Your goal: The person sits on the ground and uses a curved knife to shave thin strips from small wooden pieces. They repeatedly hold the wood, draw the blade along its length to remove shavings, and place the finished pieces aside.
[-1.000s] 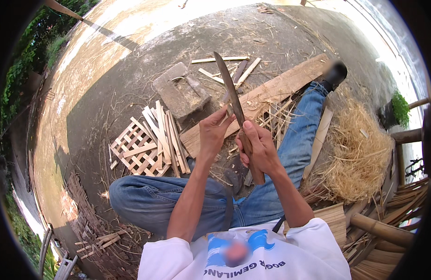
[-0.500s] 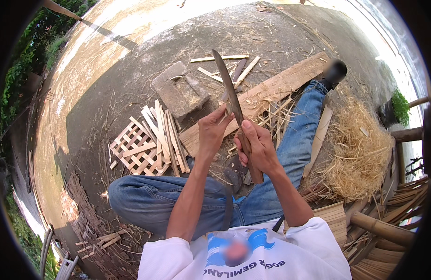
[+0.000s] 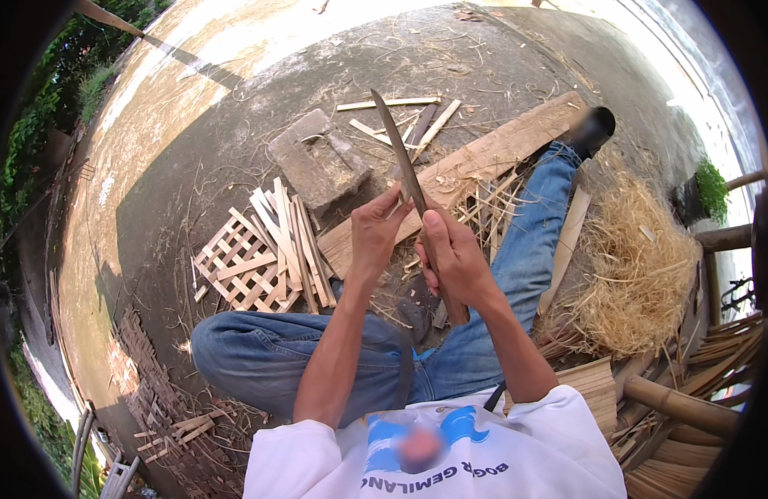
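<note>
My right hand point(image 3: 457, 259) is wrapped round the wooden handle of a machete point(image 3: 404, 156), thumb along its top. The long dark blade points away from me and tilts a little left. Beside the blade, my left hand point(image 3: 379, 226) is closed in a pinch on a small pale strip, mostly hidden by the fingers and the blade; its kind is hard to make out. Both hands are above a long wooden plank point(image 3: 504, 140) that runs from between my legs toward my right foot.
Left of the plank sit a stone block point(image 3: 317, 158), a bundle of pale slats point(image 3: 288, 241) and a woven lattice piece point(image 3: 234, 262). More strips point(image 3: 438, 129) lie beyond. A heap of shavings point(image 3: 629, 266) is right of my outstretched leg. A bamboo pole point(image 3: 683, 405) is at the lower right.
The machete's tip has swung slightly left, and both hands have shifted a little. The grips of both hands look the same.
</note>
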A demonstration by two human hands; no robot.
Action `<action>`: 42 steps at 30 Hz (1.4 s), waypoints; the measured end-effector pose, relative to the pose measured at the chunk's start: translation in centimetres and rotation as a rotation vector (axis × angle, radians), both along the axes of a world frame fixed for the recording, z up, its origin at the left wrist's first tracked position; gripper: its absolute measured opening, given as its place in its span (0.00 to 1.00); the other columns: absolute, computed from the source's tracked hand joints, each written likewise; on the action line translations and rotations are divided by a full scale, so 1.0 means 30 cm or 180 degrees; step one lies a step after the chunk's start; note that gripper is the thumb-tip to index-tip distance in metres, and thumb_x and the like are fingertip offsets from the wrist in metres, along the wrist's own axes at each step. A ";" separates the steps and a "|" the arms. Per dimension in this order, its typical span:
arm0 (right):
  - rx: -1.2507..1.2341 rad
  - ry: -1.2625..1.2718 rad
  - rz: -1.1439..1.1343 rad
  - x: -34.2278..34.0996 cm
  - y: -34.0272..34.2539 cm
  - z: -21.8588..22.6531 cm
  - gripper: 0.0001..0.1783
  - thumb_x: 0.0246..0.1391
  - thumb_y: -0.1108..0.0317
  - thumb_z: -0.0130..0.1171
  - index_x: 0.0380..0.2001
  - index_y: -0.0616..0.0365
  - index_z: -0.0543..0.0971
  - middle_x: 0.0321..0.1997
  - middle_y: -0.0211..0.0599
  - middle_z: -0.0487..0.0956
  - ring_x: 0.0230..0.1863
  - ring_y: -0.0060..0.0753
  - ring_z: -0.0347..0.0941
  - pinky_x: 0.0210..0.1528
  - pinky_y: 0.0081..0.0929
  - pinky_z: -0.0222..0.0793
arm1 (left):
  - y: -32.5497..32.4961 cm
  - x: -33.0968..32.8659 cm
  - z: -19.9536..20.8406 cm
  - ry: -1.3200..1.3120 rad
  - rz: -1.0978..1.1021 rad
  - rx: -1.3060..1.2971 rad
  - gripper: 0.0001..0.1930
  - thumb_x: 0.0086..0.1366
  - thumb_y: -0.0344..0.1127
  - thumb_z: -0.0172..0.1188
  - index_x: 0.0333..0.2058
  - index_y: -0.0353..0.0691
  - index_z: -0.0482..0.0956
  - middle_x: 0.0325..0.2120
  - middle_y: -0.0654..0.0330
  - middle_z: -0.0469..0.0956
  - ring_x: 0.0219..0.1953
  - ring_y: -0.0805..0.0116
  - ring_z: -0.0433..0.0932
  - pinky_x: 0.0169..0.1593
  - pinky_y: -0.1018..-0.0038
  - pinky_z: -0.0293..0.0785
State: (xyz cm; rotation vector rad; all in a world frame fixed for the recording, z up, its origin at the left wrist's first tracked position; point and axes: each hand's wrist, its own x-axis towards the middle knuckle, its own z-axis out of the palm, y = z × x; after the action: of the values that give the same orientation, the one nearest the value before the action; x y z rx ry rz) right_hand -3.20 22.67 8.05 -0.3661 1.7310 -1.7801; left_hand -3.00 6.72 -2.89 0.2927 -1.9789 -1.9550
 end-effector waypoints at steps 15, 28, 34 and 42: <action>0.0636 0.0557 0.0065 -0.014 -0.005 0.042 0.29 0.77 0.55 0.38 0.73 0.55 0.63 0.18 0.29 0.66 0.18 0.21 0.65 0.24 0.28 0.67 | 0.006 -0.011 0.002 0.0131 0.0106 0.0210 0.20 0.64 0.24 0.69 0.55 0.28 0.81 0.42 0.60 0.87 0.44 0.81 0.79 0.49 0.80 0.77; 0.0854 0.0998 0.0038 -0.039 -0.030 0.036 0.30 0.75 0.54 0.38 0.72 0.58 0.65 0.22 0.46 0.70 0.28 0.38 0.70 0.41 0.38 0.70 | -0.097 0.039 0.173 -0.0311 0.0437 -0.1442 0.21 0.72 0.35 0.62 0.62 0.39 0.77 0.54 0.46 0.81 0.58 0.53 0.80 0.60 0.66 0.74; 0.1088 0.0961 -0.0020 -0.055 0.003 0.045 0.30 0.76 0.53 0.37 0.72 0.57 0.65 0.23 0.48 0.72 0.30 0.40 0.73 0.44 0.38 0.71 | -0.094 -0.152 0.729 0.1934 0.0901 -0.2351 0.21 0.75 0.43 0.57 0.60 0.38 0.78 0.57 0.46 0.79 0.61 0.52 0.77 0.61 0.61 0.77; 0.1003 0.0502 0.0125 -0.066 -0.022 0.079 0.30 0.76 0.52 0.38 0.71 0.58 0.66 0.23 0.47 0.73 0.29 0.40 0.74 0.44 0.40 0.71 | -0.130 -0.381 0.461 0.0860 -0.0390 -0.2831 0.27 0.75 0.49 0.53 0.69 0.50 0.68 0.66 0.53 0.70 0.69 0.50 0.66 0.71 0.54 0.66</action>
State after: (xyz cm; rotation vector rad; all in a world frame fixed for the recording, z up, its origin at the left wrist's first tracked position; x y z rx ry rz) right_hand -5.19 22.02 10.43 -0.4095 2.0621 -1.4515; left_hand -14.42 2.83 10.94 -0.3059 -2.4559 -0.9248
